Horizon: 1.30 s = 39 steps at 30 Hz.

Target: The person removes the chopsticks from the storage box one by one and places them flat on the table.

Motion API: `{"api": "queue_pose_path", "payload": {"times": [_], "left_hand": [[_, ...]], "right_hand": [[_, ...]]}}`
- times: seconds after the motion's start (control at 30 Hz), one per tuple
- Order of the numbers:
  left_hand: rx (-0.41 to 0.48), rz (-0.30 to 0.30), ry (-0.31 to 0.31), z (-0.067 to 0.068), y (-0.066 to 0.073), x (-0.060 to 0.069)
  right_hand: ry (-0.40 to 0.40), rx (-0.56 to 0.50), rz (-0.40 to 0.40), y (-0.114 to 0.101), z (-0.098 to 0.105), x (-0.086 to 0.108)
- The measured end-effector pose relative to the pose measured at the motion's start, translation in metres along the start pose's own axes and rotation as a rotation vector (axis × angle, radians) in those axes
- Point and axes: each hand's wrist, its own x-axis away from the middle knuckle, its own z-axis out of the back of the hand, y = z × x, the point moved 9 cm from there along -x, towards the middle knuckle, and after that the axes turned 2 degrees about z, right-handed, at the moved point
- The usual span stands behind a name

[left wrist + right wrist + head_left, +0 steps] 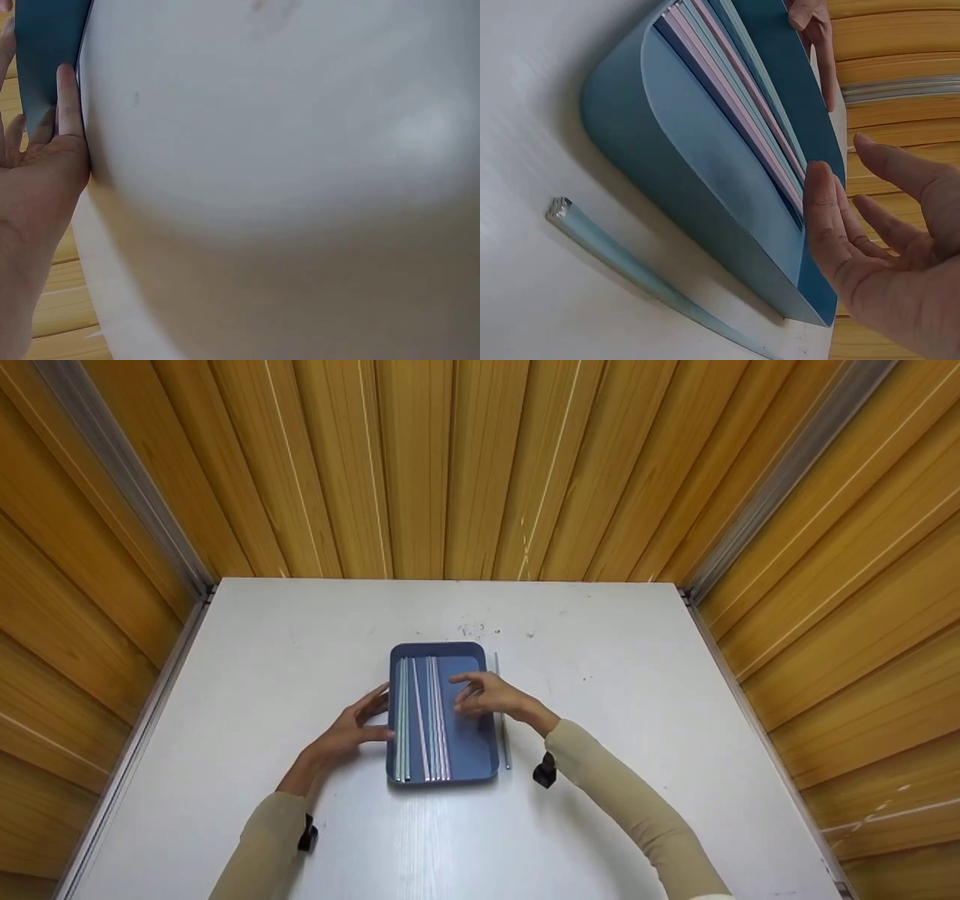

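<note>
A blue rectangular tray (pixel 472 761) lies on the table with its long sides running away from me. Inside it, several slim straw-like sticks (pixel 437 720) in pale green, pink and blue lie lengthwise, mostly toward the left. My left hand (pixel 349 731) touches the tray's left side, its thumb at the rim and the fingers along the outer wall. Over the tray's right half hovers my right hand (pixel 487 694), fingers loosely bent and holding nothing. One pale bluish stick (pixel 630 262) with a shiny end lies on the table just outside the tray's right wall.
The white table (pixel 600 660) has small dark marks beyond the tray. Wood-patterned panels (pixel 420 472) stand behind it and at both sides, with metal posts at the corners. Each wrist carries a small black device (pixel 546 771).
</note>
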Motion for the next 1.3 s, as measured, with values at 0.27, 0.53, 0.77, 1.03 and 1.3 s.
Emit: {"api": "queue_pose_path", "payload": {"times": [0.27, 0.53, 0.77, 1.03, 1.3], "left_hand": [[0.001, 0.003, -0.003, 0.000, -0.002, -0.001], [0.001, -0.008, -0.002, -0.001, 0.000, -0.001], [-0.009, 0.002, 0.009, 0.000, -0.001, 0.000], [0.000, 0.010, 0.010, -0.003, 0.000, -0.001], [0.009, 0.000, 0.010, -0.001, 0.002, 0.001]], "right_hand": [[0.007, -0.072, -0.094, 0.017, -0.016, -0.020], [0.003, -0.053, -0.126, 0.027, -0.025, -0.029], [0.019, -0.019, -0.151, 0.030, -0.031, -0.029], [0.055, -0.068, -0.167, 0.034, -0.029, -0.029], [0.150, 0.019, -0.160, 0.031, -0.028, -0.026]]}}
